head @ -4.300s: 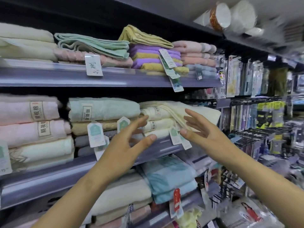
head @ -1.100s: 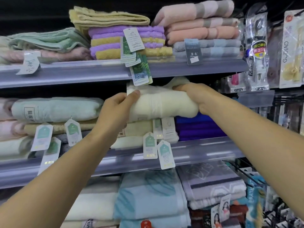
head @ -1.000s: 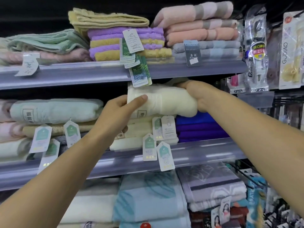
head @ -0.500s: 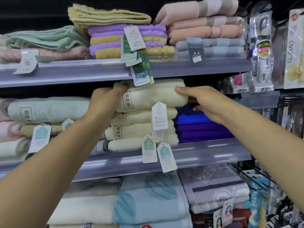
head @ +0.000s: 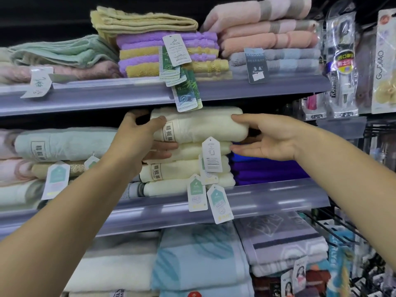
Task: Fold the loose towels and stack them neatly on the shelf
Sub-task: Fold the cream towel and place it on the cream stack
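A folded cream towel point(head: 201, 125) lies on top of a stack of cream towels point(head: 184, 168) on the middle shelf point(head: 267, 200). My left hand point(head: 139, 140) grips the top towel's left end, thumb on its front and fingers slipped beneath it. My right hand point(head: 272, 136) cups the towel's right end, index finger on the upper edge and the other fingers spread below, beside the stack. White price tags point(head: 211, 155) hang over the front of the cream stack.
Purple towels point(head: 267, 168) lie right of the cream stack, mint and pink ones point(head: 62, 144) to its left. The upper shelf point(head: 128, 93) holds more folded towels just above my hands. Packaged goods point(head: 342, 61) hang at the right. Blue and grey towels point(head: 199, 258) fill the lower shelf.
The cream towel, held in the air a second ago, now rests on the cream stack. My left hand has shifted to its left end with fingers underneath, and my right hand has opened around its right end.
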A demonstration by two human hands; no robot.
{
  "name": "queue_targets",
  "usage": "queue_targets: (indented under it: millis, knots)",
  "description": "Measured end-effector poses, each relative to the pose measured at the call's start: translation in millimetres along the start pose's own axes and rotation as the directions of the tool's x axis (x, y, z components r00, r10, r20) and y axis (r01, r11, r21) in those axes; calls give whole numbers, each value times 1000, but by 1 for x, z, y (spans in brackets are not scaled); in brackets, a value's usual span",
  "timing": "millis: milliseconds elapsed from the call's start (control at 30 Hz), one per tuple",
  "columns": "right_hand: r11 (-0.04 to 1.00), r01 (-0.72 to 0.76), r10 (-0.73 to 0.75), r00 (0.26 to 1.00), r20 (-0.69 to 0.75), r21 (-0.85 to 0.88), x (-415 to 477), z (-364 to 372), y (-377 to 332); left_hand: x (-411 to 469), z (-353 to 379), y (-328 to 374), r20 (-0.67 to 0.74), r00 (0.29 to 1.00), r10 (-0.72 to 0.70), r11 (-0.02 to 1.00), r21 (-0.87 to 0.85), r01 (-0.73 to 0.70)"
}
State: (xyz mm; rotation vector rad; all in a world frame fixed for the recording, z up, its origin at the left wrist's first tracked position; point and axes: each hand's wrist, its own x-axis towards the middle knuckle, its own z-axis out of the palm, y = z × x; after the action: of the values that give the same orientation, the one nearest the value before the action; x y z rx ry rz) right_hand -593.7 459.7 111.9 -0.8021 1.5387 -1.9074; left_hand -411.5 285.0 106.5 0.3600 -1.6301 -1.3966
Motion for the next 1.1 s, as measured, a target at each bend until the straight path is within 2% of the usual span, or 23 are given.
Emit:
queue_targets:
  millis: [133,300,500,667,900,1000,1100]
  knots:
    - [982,127,-126,992,-15,141,1,9,6,-3,3,-5,-20,992,122,993,0,-122]
    - [975,218,-217,976,-29,52,3,18,2,4,3,-4,-63,989,136,990,49,-133]
    - [976,213,-208,973,104,-40,6,31,2,12,0,-10,-50,989,143,983,127,-135]
    - [983,178,-174,981,82,-43,15,34,2,19,-7,-15,-32,995,94,990,110,-90]
    - [969,233,-227,971,75,-85,26,40,5,11,-9,-20,-109,969,221,956,222,-193]
    - [957,244,-237,970,61,-156,30,35,6,10,-9,-25,-103,944,313,900,349,-260]
    - [909,292,-291,955,52,-296,34,30,8,13,-12,-25,-65,945,320,876,399,-270]
